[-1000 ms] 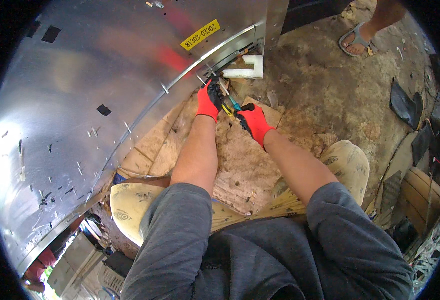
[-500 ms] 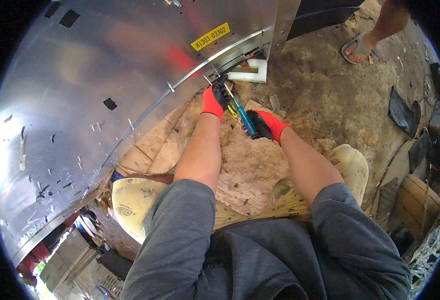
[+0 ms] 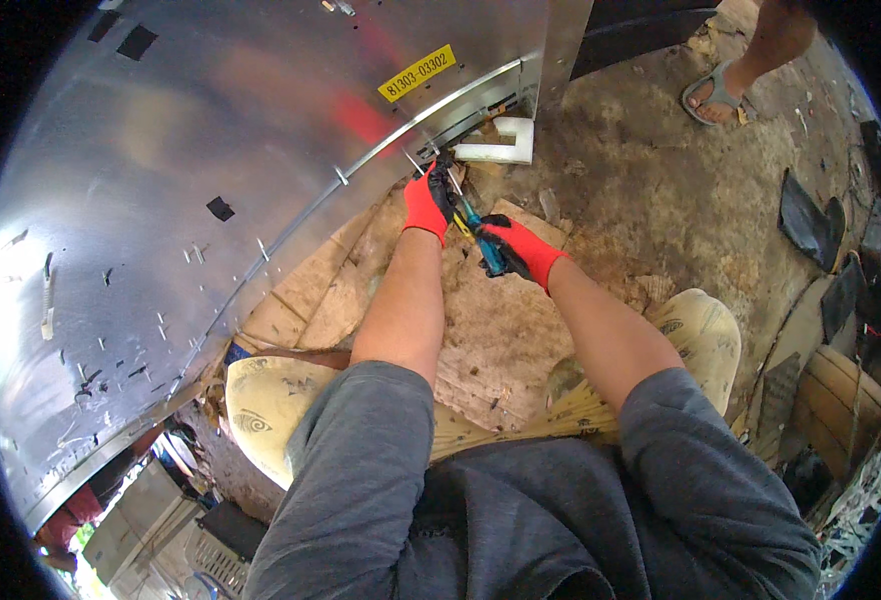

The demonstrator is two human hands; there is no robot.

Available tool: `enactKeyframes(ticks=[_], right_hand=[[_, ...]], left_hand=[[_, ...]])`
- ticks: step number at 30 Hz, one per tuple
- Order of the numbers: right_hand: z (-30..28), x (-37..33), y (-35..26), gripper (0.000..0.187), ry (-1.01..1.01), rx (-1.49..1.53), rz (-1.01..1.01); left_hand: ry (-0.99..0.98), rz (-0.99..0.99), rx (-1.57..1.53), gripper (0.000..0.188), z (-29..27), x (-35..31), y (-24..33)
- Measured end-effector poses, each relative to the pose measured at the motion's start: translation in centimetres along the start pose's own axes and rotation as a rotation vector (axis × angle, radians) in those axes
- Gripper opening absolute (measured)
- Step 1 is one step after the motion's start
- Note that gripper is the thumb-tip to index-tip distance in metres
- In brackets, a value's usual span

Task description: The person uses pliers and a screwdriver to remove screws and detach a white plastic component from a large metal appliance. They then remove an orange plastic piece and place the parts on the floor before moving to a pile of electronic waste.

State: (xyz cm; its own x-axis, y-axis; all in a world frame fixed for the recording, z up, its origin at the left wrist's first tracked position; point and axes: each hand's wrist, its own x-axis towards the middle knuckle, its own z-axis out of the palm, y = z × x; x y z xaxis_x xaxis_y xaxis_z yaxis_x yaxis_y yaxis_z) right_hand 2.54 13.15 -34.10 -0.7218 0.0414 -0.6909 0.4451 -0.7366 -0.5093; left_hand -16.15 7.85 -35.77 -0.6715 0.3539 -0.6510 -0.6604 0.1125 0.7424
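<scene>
My left hand [image 3: 427,203], in a red and black glove, is closed at the lower edge of a large shiny metal panel [image 3: 261,130]. Its fingers are curled around the metal shaft end of a blue-handled screwdriver [image 3: 472,214]. A yellow handle [image 3: 462,223] pokes out beside that hand; what tool it belongs to is hidden. My right hand [image 3: 523,248], gloved the same way, wraps around the screwdriver's blue handle. The tool's tip sits close to the slot along the panel's edge, and its exact contact point cannot be seen.
A white U-shaped block [image 3: 497,152] lies just beyond my hands. Flattened cardboard [image 3: 491,360] covers the ground between my knees. Another person's sandalled foot [image 3: 716,92] stands at far right. Dark scraps [image 3: 809,225] and a bent cardboard sheet [image 3: 841,400] lie at right.
My right hand has shifted slightly up and left along the screwdriver handle and covers more of it. My left hand stays at nearly the same spot.
</scene>
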Motion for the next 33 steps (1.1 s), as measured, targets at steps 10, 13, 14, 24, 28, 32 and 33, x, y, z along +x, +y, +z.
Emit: enactKeyframes(ticks=[10,13,14,24,28,32,33], right_hand=[[-0.4,2.2,0.4,0.035,0.427,-0.513,-0.298],[1.0,2.6,0.4,0.030,0.263,-0.220,-0.275],[-0.5,2.4,0.4,0.027,0.218,-0.095,-0.198],[-1.2,3.3,0.8,0.046,0.343,-0.663,-0.283],[-1.0,2.7,0.7,0.030,0.351,-0.414,-0.291],[-0.2,0.9,-2.4,0.032,0.092,-0.068,-0.015],[-0.9,1.1,-2.7,0.032,0.050,-0.060,0.058]], left_hand=[[-0.084,-0.012,-0.111,0.014,0.1,1.1,-1.4],[-0.139,0.043,-0.125,0.015,-2.2,2.9,-1.5],[-0.128,-0.012,-0.111,0.016,-0.7,2.2,-1.9],[-0.105,-0.022,-0.103,0.016,-0.6,1.7,-1.2],[-0.008,0.003,-0.120,0.016,1.4,1.0,-1.6],[-0.190,-0.014,-0.154,0.015,-0.7,1.8,-1.3],[-0.249,-0.039,-0.126,0.015,-0.7,1.8,-1.2]])
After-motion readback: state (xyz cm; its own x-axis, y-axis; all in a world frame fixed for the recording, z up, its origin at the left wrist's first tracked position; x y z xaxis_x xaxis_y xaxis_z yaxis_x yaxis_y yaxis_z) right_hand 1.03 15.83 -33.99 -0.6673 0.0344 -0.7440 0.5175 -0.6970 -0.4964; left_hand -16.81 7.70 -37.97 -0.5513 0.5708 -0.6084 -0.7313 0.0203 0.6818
